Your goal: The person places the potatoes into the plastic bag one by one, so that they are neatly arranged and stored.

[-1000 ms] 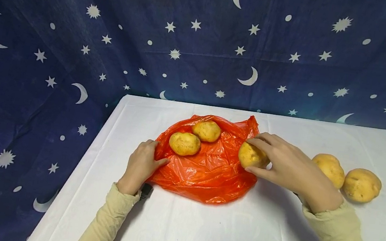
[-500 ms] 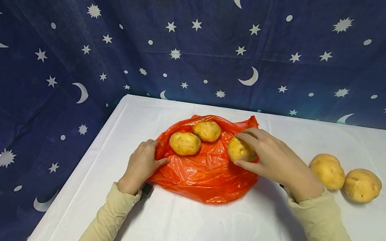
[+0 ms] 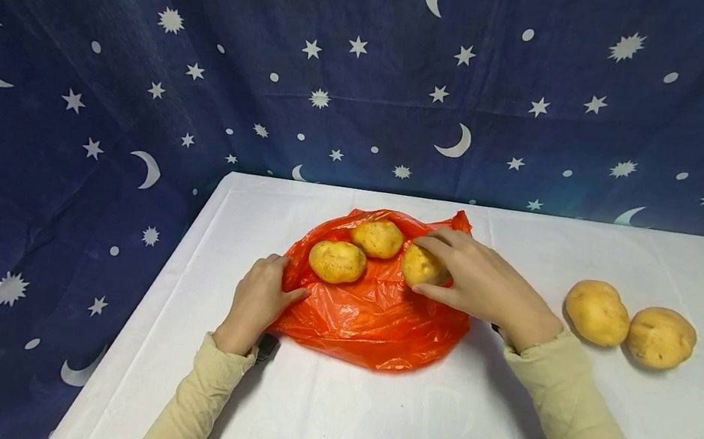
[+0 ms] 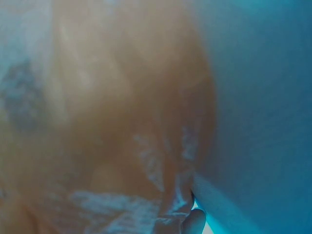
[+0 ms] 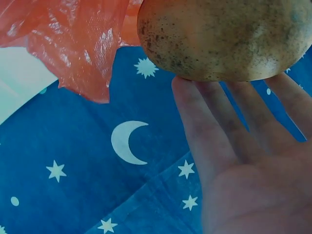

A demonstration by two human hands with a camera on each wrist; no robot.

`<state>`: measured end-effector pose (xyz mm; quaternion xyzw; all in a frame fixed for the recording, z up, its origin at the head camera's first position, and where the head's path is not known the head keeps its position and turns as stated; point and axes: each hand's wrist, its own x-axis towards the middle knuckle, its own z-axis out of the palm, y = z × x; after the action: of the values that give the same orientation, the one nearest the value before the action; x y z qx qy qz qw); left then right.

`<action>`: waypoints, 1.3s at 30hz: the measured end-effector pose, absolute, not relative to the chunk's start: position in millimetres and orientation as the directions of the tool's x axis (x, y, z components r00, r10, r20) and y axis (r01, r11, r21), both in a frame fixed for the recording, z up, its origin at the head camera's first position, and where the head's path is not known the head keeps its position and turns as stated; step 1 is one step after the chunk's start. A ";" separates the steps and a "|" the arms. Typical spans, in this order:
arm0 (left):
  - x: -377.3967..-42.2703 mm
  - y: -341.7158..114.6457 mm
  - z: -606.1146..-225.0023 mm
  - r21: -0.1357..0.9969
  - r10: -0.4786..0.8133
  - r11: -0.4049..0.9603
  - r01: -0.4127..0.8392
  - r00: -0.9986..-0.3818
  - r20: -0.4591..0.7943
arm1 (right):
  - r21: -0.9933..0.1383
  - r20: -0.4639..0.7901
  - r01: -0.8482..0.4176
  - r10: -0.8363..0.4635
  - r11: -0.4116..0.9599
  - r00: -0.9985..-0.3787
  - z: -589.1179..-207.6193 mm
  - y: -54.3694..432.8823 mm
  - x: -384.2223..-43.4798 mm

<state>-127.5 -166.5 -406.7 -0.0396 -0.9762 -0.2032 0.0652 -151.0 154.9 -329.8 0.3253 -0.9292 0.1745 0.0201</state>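
Note:
A red plastic bag [image 3: 371,321] lies spread on the table with its mouth facing up. Two potatoes sit inside at its left: a nearer potato [image 3: 336,261] and a farther potato [image 3: 378,238]. At the bag's left edge, my left hand [image 3: 258,300] grips the plastic, its thumb over the rim. My right hand [image 3: 487,277] holds another potato [image 3: 420,268] over the right part of the bag, between thumb and fingers. The right wrist view shows this speckled potato [image 5: 229,39] against the fingertips. Blur in the left wrist view hides the left hand's grip.
Two more potatoes, a left one [image 3: 598,312] and a right one [image 3: 660,338], stand side by side on the white tablecloth [image 3: 374,435] at the right. A dark blue curtain [image 3: 361,69] with moons and stars hangs behind the table.
My right hand has carried its potato leftward, from the bag's right edge to farther in over it, nearer the other two. The left hand and the bag stay in place.

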 end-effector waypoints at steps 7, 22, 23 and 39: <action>-127.9 -166.4 -407.4 0.384 0.051 0.917 0.102 -0.989 0.142 | -0.319 0.138 -0.605 -0.596 0.730 -0.791 -336.2 148.5 -157.9; -127.6 -166.6 -406.2 0.395 0.052 0.913 0.106 -0.988 0.143 | -0.306 0.142 -0.629 -0.619 0.715 -0.773 -354.5 143.4 -170.6; -127.3 -166.6 -406.0 0.395 0.052 0.912 0.106 -0.988 0.145 | -0.307 0.140 -0.627 -0.618 0.716 -0.774 -355.6 143.1 -171.1; -127.4 -165.4 -406.7 0.394 0.051 0.913 0.104 -0.988 0.144 | -0.315 0.089 -0.579 -0.584 0.752 -0.807 -365.8 139.4 -178.6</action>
<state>-127.4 -165.4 -406.7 -0.0396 -0.9759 -0.2044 0.0656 -178.6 139.4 -365.8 0.3106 -0.9359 0.1659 -0.0076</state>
